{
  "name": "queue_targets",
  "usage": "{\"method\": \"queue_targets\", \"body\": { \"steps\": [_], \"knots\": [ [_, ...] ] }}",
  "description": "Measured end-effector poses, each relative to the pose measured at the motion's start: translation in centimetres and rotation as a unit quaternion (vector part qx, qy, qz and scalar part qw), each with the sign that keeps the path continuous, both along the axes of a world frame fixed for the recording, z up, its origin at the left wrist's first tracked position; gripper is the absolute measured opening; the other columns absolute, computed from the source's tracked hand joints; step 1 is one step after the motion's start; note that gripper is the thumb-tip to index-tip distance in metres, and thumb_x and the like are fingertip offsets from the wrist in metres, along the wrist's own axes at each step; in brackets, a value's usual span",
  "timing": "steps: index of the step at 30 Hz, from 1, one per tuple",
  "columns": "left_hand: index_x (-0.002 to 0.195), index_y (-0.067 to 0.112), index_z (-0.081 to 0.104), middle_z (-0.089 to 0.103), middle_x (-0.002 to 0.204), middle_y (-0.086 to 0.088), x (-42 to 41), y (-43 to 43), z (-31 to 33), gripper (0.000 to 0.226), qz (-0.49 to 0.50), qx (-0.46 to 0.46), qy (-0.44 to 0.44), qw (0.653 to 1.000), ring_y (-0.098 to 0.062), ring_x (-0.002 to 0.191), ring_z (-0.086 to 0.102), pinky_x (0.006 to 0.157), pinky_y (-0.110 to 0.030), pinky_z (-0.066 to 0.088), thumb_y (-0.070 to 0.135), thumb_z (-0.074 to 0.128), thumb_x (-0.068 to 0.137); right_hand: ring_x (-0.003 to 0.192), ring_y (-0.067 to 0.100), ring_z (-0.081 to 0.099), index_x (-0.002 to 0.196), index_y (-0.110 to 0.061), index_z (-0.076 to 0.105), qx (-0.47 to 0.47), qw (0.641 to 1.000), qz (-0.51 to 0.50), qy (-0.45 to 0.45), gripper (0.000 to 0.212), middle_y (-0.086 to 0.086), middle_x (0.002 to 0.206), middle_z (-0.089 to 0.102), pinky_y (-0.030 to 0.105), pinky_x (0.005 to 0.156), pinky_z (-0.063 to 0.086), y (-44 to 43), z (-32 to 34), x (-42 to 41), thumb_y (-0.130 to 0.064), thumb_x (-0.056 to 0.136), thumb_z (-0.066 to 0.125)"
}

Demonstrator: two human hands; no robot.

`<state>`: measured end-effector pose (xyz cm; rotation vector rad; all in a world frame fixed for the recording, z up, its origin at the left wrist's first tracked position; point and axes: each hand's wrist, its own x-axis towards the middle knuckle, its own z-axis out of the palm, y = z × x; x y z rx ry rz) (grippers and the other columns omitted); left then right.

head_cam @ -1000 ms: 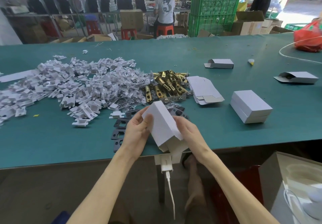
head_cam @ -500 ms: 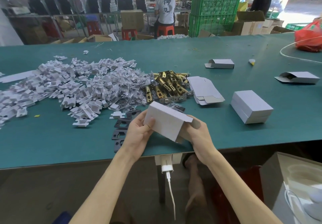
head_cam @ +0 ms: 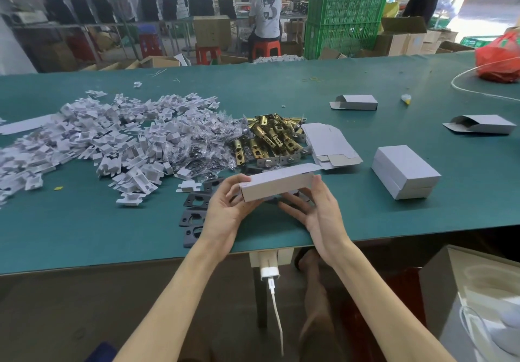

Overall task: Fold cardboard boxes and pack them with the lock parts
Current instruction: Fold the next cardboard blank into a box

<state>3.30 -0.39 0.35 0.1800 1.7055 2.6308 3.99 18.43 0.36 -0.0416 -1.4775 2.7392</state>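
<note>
Right, head view: both hands are holding one cardboard box (head_cam: 277,185) level, just above the near part of the table (head_cam: 84,235). The left hand (head_cam: 225,212) is gripping the box's left end, thumb on top, fingers curled underneath. The right hand (head_cam: 318,212) is gripping the right end, thumb pressing against it, fingers curled under the bottom. A flap is sticking out along the box's far side. Black plates (head_cam: 194,215) are lying just left of the left hand, some running under the box. Brass latches (head_cam: 270,139) are sitting heaped just beyond the grip, with flat box blanks (head_cam: 329,145) beyond and right of it. Two closed boxes (head_cam: 405,171), stacked, are sitting well right of the right hand. White inserts (head_cam: 98,139) and clear bags (head_cam: 202,148) are lying piled beyond and far left of the left hand.
</note>
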Motion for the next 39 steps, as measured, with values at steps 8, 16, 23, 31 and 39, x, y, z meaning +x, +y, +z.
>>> {"method": "queue_targets", "body": {
  "steps": [8, 16, 23, 31, 39],
  "knots": [
    [0.088, 0.011, 0.081, 0.074, 0.124, -0.007, -0.46, -0.06, -0.26, 0.046, 0.021, -0.017, -0.031, 0.999, -0.026, 0.118, 0.066, 0.086, -0.031, 0.059, -0.013, 0.043, 0.099, 0.108, 0.023, 0.071, 0.12, -0.015, 0.065, 0.04, 0.999, -0.004, -0.025, 0.034, 0.004, 0.11, 0.075, 0.037, 0.08, 0.061, 0.1, -0.21, -0.42, -0.034, 0.092, 0.069],
    [0.133, 0.009, 0.063, 0.069, 0.133, -0.006, -0.83, -0.17, -0.76, 0.029, 0.048, -0.02, -0.048, 0.997, -0.019, 0.112, 0.064, 0.093, -0.035, 0.055, 0.015, 0.054, 0.107, 0.104, 0.022, 0.072, 0.114, -0.003, 0.071, 0.084, 0.995, 0.042, -0.026, 0.049, 0.01, 0.11, 0.075, 0.04, 0.084, 0.061, 0.23, -0.08, -0.39, -0.028, 0.074, 0.084],
    [0.139, 0.022, 0.06, 0.074, 0.124, 0.003, -0.96, 0.13, -0.83, 0.034, 0.047, -0.031, -0.064, 0.996, -0.008, 0.103, 0.069, 0.085, -0.023, 0.059, 0.019, 0.057, 0.105, 0.104, 0.016, 0.071, 0.105, -0.012, 0.072, 0.059, 0.998, 0.014, -0.026, 0.021, 0.001, 0.101, 0.076, 0.034, 0.081, 0.061, 0.25, -0.64, -0.55, -0.021, 0.087, 0.077],
    [0.137, 0.017, 0.06, 0.074, 0.121, -0.002, -0.89, 0.07, -0.64, 0.03, 0.048, -0.055, -0.065, 0.995, -0.009, 0.104, 0.068, 0.086, -0.027, 0.059, 0.021, 0.05, 0.109, 0.103, 0.013, 0.071, 0.111, -0.011, 0.068, 0.074, 0.997, 0.01, -0.027, 0.022, -0.003, 0.099, 0.077, 0.031, 0.084, 0.061, 0.1, -0.63, -0.44, -0.021, 0.091, 0.073],
    [0.152, 0.013, 0.049, 0.065, 0.141, -0.008, -0.8, 0.06, -0.29, 0.042, 0.034, -0.043, -0.07, 0.996, -0.016, 0.115, 0.064, 0.095, -0.035, 0.058, 0.017, 0.048, 0.109, 0.109, 0.018, 0.07, 0.11, -0.008, 0.068, 0.044, 0.999, 0.018, -0.025, 0.018, 0.005, 0.107, 0.076, 0.032, 0.085, 0.06, 0.3, -0.36, -0.22, -0.017, 0.095, 0.068]
  ]
}}
